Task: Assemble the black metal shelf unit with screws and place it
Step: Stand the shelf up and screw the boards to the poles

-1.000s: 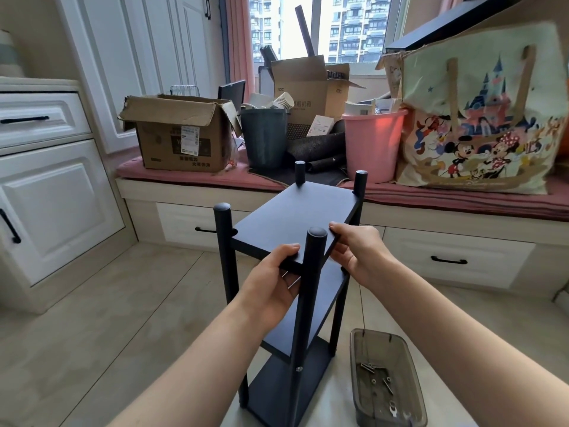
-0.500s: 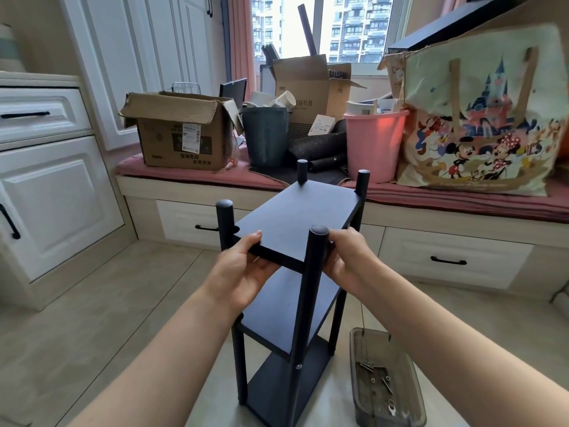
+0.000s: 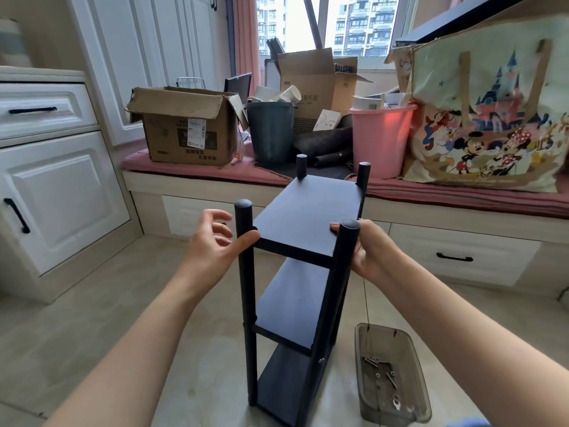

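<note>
While the black shelf unit [image 3: 303,272] stands upright on the floor right in front of you, treat it as stiff, smooth metal, likely light: take it by the near posts. Your right hand [image 3: 368,248] curls round the near right post; your left hand [image 3: 212,241] hovers, fingers spread, thumb touching the near left post. Far carton [image 3: 317,81] reads "AOC"; the box [image 3: 184,131] label's unreadable

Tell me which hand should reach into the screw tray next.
Right, probably. The grey tray sits on the floor on the right of the shelf unit, below the right hand. The left hand would have to cross the near posts.
</note>
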The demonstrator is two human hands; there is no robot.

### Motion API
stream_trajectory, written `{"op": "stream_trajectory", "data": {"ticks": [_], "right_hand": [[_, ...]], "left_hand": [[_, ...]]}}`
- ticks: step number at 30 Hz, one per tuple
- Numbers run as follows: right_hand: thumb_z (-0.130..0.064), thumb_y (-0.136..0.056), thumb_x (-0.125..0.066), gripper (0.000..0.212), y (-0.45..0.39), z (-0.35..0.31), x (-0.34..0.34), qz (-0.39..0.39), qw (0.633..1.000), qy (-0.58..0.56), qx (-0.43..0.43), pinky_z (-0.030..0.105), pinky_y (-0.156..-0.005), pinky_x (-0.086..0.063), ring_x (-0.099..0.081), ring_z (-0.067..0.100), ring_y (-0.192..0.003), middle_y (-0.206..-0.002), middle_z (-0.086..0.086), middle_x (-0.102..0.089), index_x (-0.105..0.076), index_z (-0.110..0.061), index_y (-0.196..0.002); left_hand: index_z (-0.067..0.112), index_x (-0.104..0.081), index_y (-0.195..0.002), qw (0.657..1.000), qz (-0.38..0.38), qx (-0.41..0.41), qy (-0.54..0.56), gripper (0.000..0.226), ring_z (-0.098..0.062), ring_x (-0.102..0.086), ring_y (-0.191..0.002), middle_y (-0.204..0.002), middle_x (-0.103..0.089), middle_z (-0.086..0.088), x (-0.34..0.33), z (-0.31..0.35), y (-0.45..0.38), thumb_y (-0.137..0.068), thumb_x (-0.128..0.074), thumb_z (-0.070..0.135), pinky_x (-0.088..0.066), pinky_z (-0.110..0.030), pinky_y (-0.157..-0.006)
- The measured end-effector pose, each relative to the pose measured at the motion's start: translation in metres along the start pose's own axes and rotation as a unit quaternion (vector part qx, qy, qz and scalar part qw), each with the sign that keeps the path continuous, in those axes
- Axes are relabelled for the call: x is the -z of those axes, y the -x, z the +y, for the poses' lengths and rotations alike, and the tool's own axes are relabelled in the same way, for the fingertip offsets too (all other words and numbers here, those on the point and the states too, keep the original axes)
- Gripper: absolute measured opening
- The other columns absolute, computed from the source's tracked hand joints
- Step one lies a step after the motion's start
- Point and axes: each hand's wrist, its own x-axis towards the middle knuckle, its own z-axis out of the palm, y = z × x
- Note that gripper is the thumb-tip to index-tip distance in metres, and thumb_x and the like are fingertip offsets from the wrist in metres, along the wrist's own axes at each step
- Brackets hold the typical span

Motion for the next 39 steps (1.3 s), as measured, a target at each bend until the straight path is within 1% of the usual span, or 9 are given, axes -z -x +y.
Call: {"op": "stream_trajectory", "data": {"ticks": [2, 4, 9, 14, 23, 28, 32, 36, 39], "right_hand": [[0.008, -0.091, -0.05, 0.012, 0.003, -0.002, 0.002, 0.008, 1.0, 0.026, -0.004, 0.023, -0.04, -0.048, -0.06, 0.015, -0.045, -0.059, 0.004, -0.064, -0.056, -0.003, -0.088], [0.007, -0.091, -0.051, 0.012, 0.007, -0.003, 0.002, 0.005, 0.999, 0.045, -0.007, 0.024, -0.044, -0.05, -0.061, 0.018, -0.057, -0.074, 0.008, -0.064, -0.055, -0.004, -0.094], [0.003, -0.09, -0.053, 0.029, 0.009, -0.006, 0.005, -0.03, 0.995, 0.089, -0.02, 0.042, -0.087, -0.04, -0.053, 0.029, -0.103, -0.114, 0.015, -0.055, -0.054, -0.009, -0.116], [0.002, -0.089, -0.055, 0.024, 0.009, -0.008, 0.006, -0.034, 0.993, 0.106, -0.028, 0.04, -0.085, -0.04, -0.051, 0.031, -0.102, -0.113, 0.015, -0.055, -0.053, -0.007, -0.111], [0.003, -0.092, -0.052, 0.038, 0.011, -0.008, 0.007, -0.026, 0.995, 0.095, -0.021, 0.04, -0.084, -0.04, -0.051, 0.03, -0.104, -0.141, 0.024, -0.051, -0.052, 0.009, -0.13], [0.001, -0.091, -0.051, 0.033, 0.012, -0.007, 0.008, -0.026, 0.996, 0.088, -0.018, 0.04, -0.086, -0.033, -0.047, 0.032, -0.104, -0.125, 0.02, -0.056, -0.054, 0.0, -0.124], [-0.001, -0.092, -0.05, 0.045, 0.011, -0.01, 0.013, -0.032, 0.996, 0.082, -0.018, 0.041, -0.099, -0.036, -0.053, 0.037, -0.112, -0.139, 0.023, -0.054, -0.048, 0.008, -0.136], [-0.005, -0.093, -0.054, 0.047, 0.006, -0.009, 0.013, -0.042, 0.996, 0.074, -0.028, 0.043, -0.112, -0.04, -0.054, 0.038, -0.127, -0.139, 0.02, -0.056, -0.049, 0.005, -0.139], [-0.009, -0.091, -0.061, 0.049, 0.005, -0.007, 0.01, -0.02, 0.996, 0.083, -0.027, 0.035, -0.101, -0.039, -0.055, 0.036, -0.112, -0.14, 0.021, -0.054, -0.052, 0.006, -0.136]], "left_hand": [[0.048, -0.038, -0.139, 0.994, -0.104, 0.002, 0.035, 0.076, -0.008, -0.063, -0.105, -0.125, -0.058, 0.003, -0.002, -0.004, -0.002, -0.072, -0.071, 0.059, -0.053, -0.035, -0.093], [0.066, -0.029, -0.137, 0.984, -0.159, -0.012, 0.076, 0.077, -0.009, -0.063, -0.112, -0.134, -0.056, 0.0, -0.005, -0.004, 0.0, -0.078, -0.075, 0.05, -0.048, -0.046, -0.106], [0.048, -0.042, -0.14, 0.961, -0.227, -0.018, 0.159, 0.083, -0.032, -0.073, -0.1, -0.137, -0.055, -0.011, -0.01, -0.003, 0.004, -0.076, -0.084, 0.019, -0.059, -0.036, -0.089], [0.036, -0.056, -0.128, 0.977, -0.171, -0.036, 0.124, 0.063, -0.031, -0.075, -0.075, -0.083, -0.076, -0.007, -0.015, -0.005, 0.007, -0.071, -0.081, 0.028, -0.052, -0.036, -0.094], [0.032, -0.055, -0.124, 0.978, -0.14, -0.014, 0.151, 0.069, -0.02, -0.059, -0.053, -0.063, -0.059, 0.009, -0.026, -0.01, 0.008, -0.061, -0.076, 0.052, -0.057, -0.033, -0.065], [0.037, -0.046, -0.131, 0.972, -0.168, -0.011, 0.162, 0.073, -0.012, -0.049, -0.053, -0.067, -0.048, 0.0, -0.032, -0.013, 0.01, -0.064, -0.072, 0.049, -0.055, -0.029, -0.065], [0.045, -0.051, -0.127, 0.972, -0.166, -0.002, 0.164, 0.072, -0.013, -0.052, -0.056, -0.077, -0.051, -0.001, -0.039, -0.01, 0.011, -0.06, -0.075, 0.05, -0.054, -0.027, -0.066], [0.048, -0.053, -0.121, 0.98, -0.132, -0.007, 0.15, 0.065, -0.02, -0.06, -0.084, -0.1, -0.055, -0.004, -0.042, -0.007, 0.009, -0.062, -0.08, 0.05, -0.053, -0.016, -0.065], [0.047, -0.054, -0.121, 0.981, -0.117, -0.009, 0.154, 0.061, -0.023, -0.06, -0.095, -0.103, -0.057, -0.006, -0.045, -0.007, 0.006, -0.066, -0.079, 0.043, -0.053, -0.014, -0.066]]}}
